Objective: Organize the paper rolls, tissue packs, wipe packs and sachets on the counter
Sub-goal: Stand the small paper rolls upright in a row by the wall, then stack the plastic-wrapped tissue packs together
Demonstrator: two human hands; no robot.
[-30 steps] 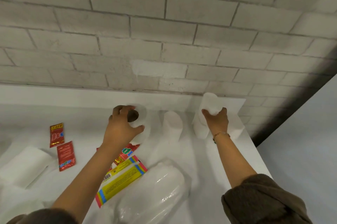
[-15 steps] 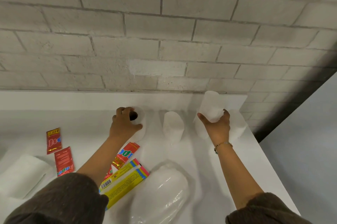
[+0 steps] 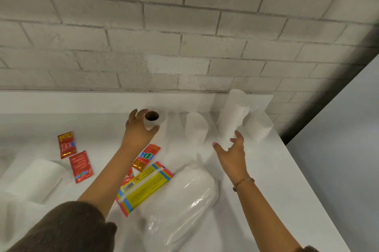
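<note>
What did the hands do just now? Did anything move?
The right hand let go of the stacked rolls and drew back, now open. The left hand still holds the roll with the brown core. The red sachets, yellow pack and wrapped pack stayed put.

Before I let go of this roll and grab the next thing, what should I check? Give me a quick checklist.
1. Left hand grips the cored roll: ok.
2. Right hand open and free: ok.
3. Tall roll stack standing by the wall: ok; whether the right hand touches it: cannot tell.
4. Lying roll at far left upright in the row: not ok.
5. Red sachets gathered together: not ok, scattered.
</note>
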